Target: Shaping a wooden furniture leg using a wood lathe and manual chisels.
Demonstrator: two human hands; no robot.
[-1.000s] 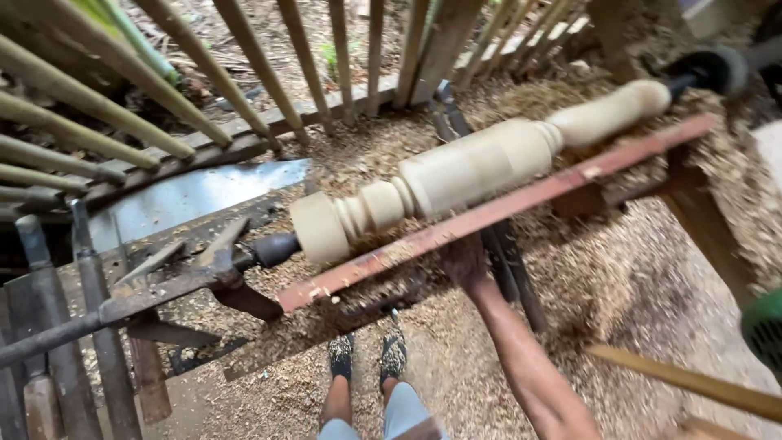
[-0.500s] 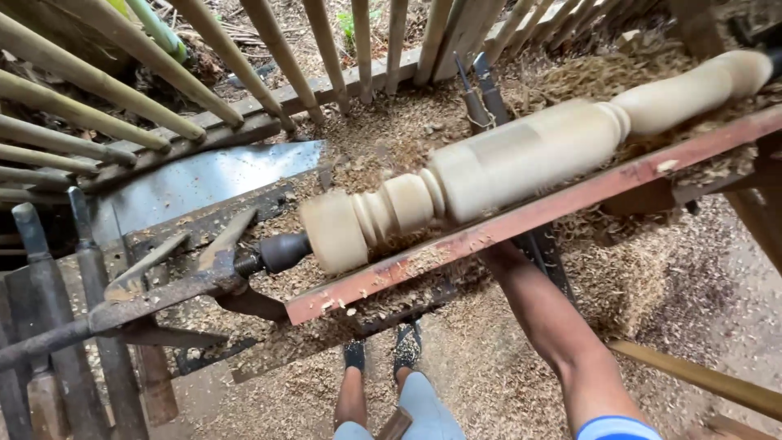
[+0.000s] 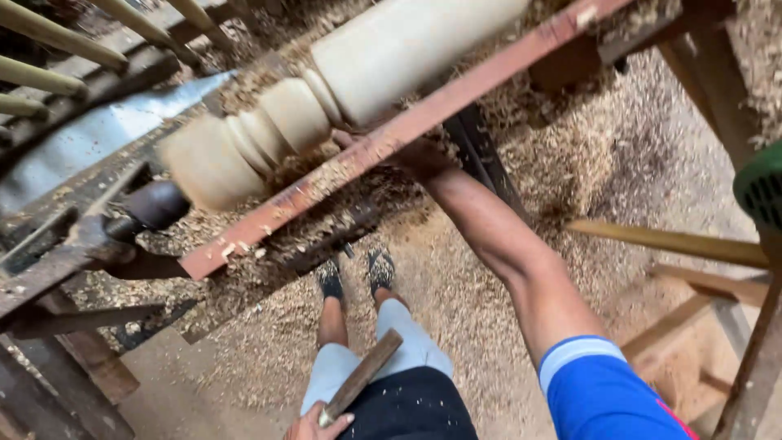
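Pale turned wooden post (image 3: 358,77) lies across a lathe, just behind a rust-red metal rail (image 3: 391,138). Right hand (image 3: 407,151) reaches under the rail beneath the post; its fingers are hidden. Left hand (image 3: 318,424), at the bottom edge, is closed around a wooden tool handle (image 3: 362,375).

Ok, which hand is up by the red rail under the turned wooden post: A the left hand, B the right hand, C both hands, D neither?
B: the right hand reaches under the red rail beneath the turned wooden post, while the left hand stays low, gripping a wooden handle.
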